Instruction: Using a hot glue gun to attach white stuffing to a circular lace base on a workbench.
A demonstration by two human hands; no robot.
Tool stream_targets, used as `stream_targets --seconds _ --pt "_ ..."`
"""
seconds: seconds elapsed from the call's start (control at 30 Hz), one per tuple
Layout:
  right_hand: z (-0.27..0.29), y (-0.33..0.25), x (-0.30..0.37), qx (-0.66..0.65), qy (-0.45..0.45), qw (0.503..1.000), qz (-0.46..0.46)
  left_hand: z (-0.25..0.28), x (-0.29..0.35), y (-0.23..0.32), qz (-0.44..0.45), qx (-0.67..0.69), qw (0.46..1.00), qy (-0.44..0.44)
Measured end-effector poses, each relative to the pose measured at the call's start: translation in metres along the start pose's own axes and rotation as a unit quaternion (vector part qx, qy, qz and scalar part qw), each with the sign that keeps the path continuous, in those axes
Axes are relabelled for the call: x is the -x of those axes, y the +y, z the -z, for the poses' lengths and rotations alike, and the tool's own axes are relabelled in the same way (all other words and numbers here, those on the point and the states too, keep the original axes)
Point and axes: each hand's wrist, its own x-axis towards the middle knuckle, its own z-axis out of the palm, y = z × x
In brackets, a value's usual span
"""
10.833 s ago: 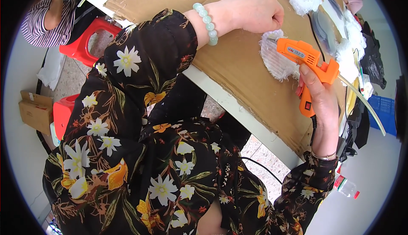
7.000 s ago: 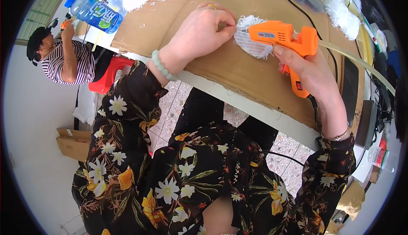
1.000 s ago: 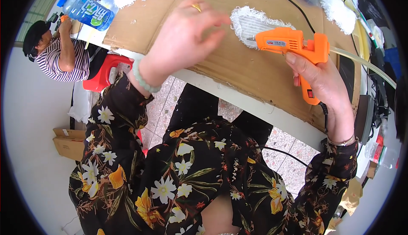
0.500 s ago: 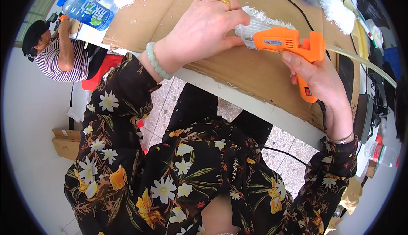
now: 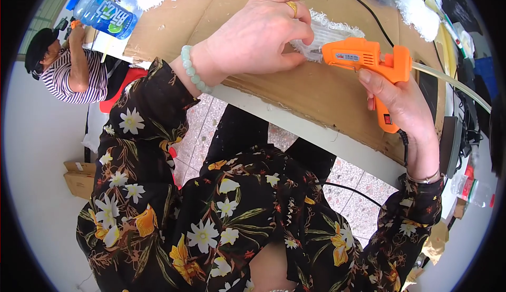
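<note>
While the right hand (image 5: 399, 101) grips the glue gun (image 5: 365, 55), the left hand (image 5: 263, 37) is at the white cloth (image 5: 331, 32) on cardboard (image 5: 316, 91), pinch unclear; gluing seems in hand; the next move likely needs steadied cloth.

Black long-sleeved blouse (image 5: 226, 207), loose cut; floral print in white, orange-yellow and olive. Left hand (image 5: 263, 36): gold-coloured ring (image 5: 292, 9). Left wrist (image 5: 212, 62): round-beaded pale-green bracelet (image 5: 190, 65). Right wrist (image 5: 423, 155): thin metallic bangle (image 5: 425, 179). Black trousers (image 5: 241, 126).
</note>
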Motion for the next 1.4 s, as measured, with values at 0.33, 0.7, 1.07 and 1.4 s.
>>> stream_targets --seconds 0.33,0.7,1.07,1.4 --pt "0.0 0.002 -0.003 0.006 -0.015 1.0 -0.004 -0.005 0.001 -0.005 -0.021 0.018 1.0 0.007" --pt "0.004 0.0 0.003 0.012 0.014 1.0 -0.009 -0.012 -0.002 -0.006 -0.024 0.003 0.999 0.04" --pt "0.009 0.002 0.005 -0.049 0.066 0.997 0.001 -0.012 -0.005 -0.005 0.175 0.1 0.978 0.05" --pt "0.007 -0.006 0.001 -0.005 0.052 0.998 0.021 -0.007 -0.002 0.004 0.054 0.012 0.997 0.058"
